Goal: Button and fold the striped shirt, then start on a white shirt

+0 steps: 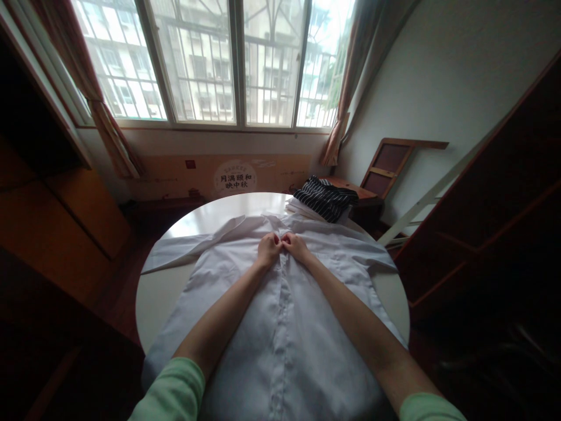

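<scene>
A white long-sleeved shirt (pixel 236 327) lies spread face up over the round table, its collar at the far side and its sleeves out to both sides. Down its middle runs the front placket. My left hand (pixel 269 248) pinches the placket near the upper chest. Right beside it, my right hand (pixel 295 247) pinches the same strip from the other side, the fingertips of both almost meeting. Whether a button sits between the fingers is hidden. The shirt's lower hem runs out of view toward me.
The white round table (pixel 164 304) shows its rim on the left and right. Folded clothes, a black striped garment (pixel 326 196) on top of white cloth (pixel 302 209), lie at its far right. Behind stand a wooden chair (pixel 388 169) and a barred window (pixel 201 64).
</scene>
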{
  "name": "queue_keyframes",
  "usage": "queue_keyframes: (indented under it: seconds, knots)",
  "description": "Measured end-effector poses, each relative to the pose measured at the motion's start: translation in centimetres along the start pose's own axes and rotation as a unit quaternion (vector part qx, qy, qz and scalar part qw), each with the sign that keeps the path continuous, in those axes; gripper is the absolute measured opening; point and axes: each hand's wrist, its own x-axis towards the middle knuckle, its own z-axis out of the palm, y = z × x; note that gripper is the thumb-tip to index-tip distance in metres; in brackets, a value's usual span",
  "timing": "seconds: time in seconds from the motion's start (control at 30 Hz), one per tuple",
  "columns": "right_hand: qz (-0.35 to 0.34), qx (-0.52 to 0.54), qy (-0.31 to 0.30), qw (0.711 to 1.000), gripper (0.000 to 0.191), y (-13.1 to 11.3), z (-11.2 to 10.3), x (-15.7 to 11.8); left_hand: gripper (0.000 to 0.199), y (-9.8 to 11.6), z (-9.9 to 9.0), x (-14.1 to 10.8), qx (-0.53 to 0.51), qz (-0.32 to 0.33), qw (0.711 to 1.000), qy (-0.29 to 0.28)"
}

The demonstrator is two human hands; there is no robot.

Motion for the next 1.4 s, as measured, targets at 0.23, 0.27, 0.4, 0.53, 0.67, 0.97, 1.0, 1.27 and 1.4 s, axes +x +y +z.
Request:
queue_keyframes:
  seconds: [0.23,0.27,0.4,0.53,0.67,0.97,1.0,1.27,1.4]
  knots:
    - [-0.002,-0.001,0.007,1.0,0.01,-0.08,-0.02,-0.04,0.008,0.08,-0.1,-0.11,0.003,0.01,1.0,0.006]
    - [0.0,0.0,0.007,1.0,0.01,-0.07,-0.03,-0.05,0.008,0.1,-0.11,-0.12,0.003,0.01,1.0,0.006]
    - [0.001,0.005,0.003,1.0,0.01,-0.03,-0.08,-0.07,0.008,0.07,-0.05,-0.08,-0.001,0.006,1.0,0.0]
    - [0.0,0.003,0.002,1.0,0.009,-0.04,-0.08,-0.04,0.007,0.09,-0.12,-0.08,0.003,0.002,1.0,0.002]
    - [0.0,-0.003,0.0,1.0,0.009,-0.08,-0.08,0.0,0.007,0.26,-0.27,-0.15,0.009,-0.001,1.0,-0.003]
    - [-0.003,-0.005,0.009,1.0,0.008,-0.03,0.04,0.0,0.005,0.17,0.0,-0.11,0.024,0.029,0.999,0.009]
    - [-0.004,-0.002,0.011,1.0,0.008,-0.04,0.04,0.01,0.004,0.12,0.04,-0.07,0.018,0.032,0.999,0.008]
    - [-0.003,0.017,0.017,1.0,0.007,-0.18,-0.02,-0.08,0.007,-0.04,0.18,-0.07,-0.012,0.019,0.999,0.028]
    - [-0.011,0.008,0.028,1.0,0.006,-0.3,0.03,-0.24,0.008,-0.11,0.18,0.11,-0.022,0.002,0.999,0.036]
